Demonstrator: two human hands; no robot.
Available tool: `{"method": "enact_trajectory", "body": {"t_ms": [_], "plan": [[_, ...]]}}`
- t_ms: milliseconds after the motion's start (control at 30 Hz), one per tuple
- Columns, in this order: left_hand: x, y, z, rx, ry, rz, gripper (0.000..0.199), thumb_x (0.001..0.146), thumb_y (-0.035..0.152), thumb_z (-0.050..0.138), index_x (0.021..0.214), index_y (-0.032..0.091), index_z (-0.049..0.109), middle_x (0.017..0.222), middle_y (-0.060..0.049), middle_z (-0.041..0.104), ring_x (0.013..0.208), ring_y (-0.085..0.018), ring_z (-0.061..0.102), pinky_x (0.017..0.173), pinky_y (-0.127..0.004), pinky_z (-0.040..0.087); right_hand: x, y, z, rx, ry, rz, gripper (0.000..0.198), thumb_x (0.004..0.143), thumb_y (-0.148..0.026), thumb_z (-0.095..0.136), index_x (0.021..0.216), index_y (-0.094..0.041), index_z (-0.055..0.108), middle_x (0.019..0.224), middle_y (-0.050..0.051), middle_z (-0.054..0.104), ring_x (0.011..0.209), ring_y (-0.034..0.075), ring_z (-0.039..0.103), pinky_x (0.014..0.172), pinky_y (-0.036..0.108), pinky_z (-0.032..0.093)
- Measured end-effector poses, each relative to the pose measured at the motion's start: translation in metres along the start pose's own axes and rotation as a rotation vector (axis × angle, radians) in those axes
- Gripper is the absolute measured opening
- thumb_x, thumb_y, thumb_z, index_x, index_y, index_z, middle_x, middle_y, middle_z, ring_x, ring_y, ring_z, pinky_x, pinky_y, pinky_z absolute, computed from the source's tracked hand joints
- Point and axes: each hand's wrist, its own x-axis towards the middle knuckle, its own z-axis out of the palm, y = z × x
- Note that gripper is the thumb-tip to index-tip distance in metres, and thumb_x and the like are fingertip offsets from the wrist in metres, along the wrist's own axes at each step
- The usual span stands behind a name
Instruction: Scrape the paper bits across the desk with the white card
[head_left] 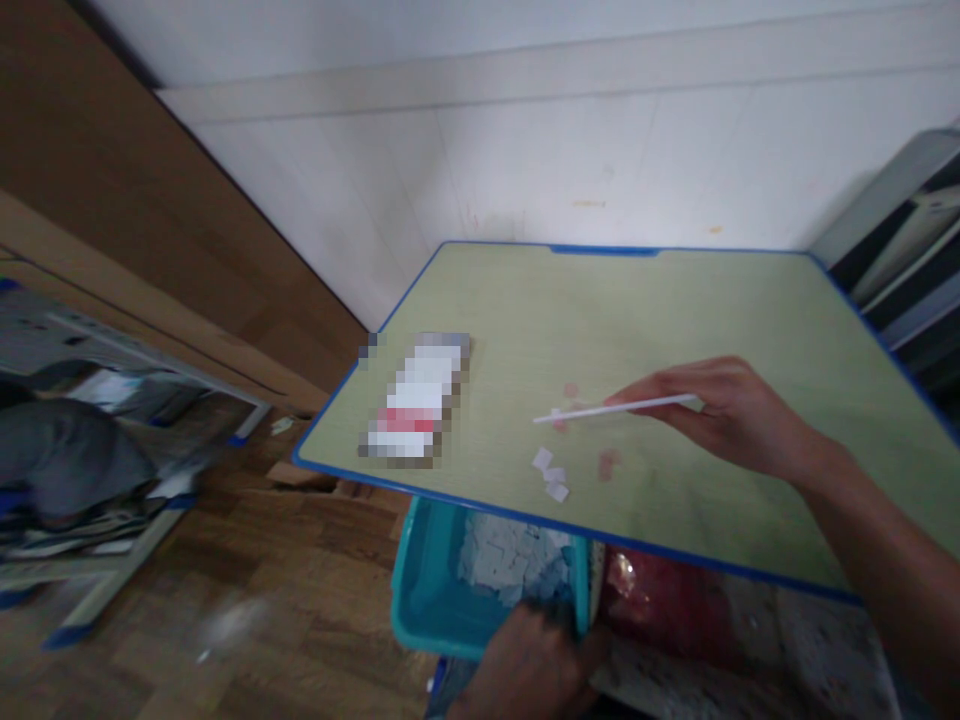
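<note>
My right hand (712,410) is above the table (675,310), fingers pinched round a thin white stick (607,409). The stick points left, almost level, and its tip is over a small pink and white spot. Just below it, several small white square pieces (555,478) lie close together on the tabletop. Low in the view, my left hand (525,665) is at the front rim of a teal basin (420,610). The basin holds many pale, flat pieces (502,555). Shadow and blur hide the left fingers, so what they hold does not show.
A pixelated phone-like slab (416,395) lies on the table's left side. Faint pink marks (607,463) dot the tabletop. A shiny red thing (667,600) is under the front edge. The wall (510,170) borders the back; a person's grey-clothed part (75,460) shows far left.
</note>
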Motion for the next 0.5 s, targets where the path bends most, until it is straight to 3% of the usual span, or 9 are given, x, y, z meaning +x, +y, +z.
{"method": "enact_trajectory", "body": {"t_ms": [300, 500], "plan": [[-0.0007, 0.0000, 0.0051, 0.003, 0.031, -0.003, 0.019, 0.080, 0.034, 0.056, 0.095, 0.024, 0.054, 0.067, -0.004, 0.064, 0.056, -0.027, 0.061, 0.050, -0.037, 0.048, 0.0019, 0.0009, 0.0054, 0.025, 0.007, -0.030, 0.018, 0.086, -0.013, 0.049, 0.094, -0.015, 0.065, 0.092, 0.008, 0.070, 0.083, 0.016, 0.066, 0.072, 0.023, 0.049], [-0.0001, -0.0003, 0.0056, 0.000, 0.034, 0.000, 0.018, 0.080, 0.033, 0.055, 0.096, 0.024, 0.054, 0.067, -0.004, 0.064, 0.056, -0.027, 0.061, 0.050, -0.036, 0.048, -0.0005, 0.0011, 0.0034, 0.020, 0.021, -0.041, 0.018, 0.086, -0.018, 0.050, 0.095, -0.023, 0.065, 0.091, 0.002, 0.071, 0.080, 0.015, 0.066, 0.069, 0.022, 0.050]]}}
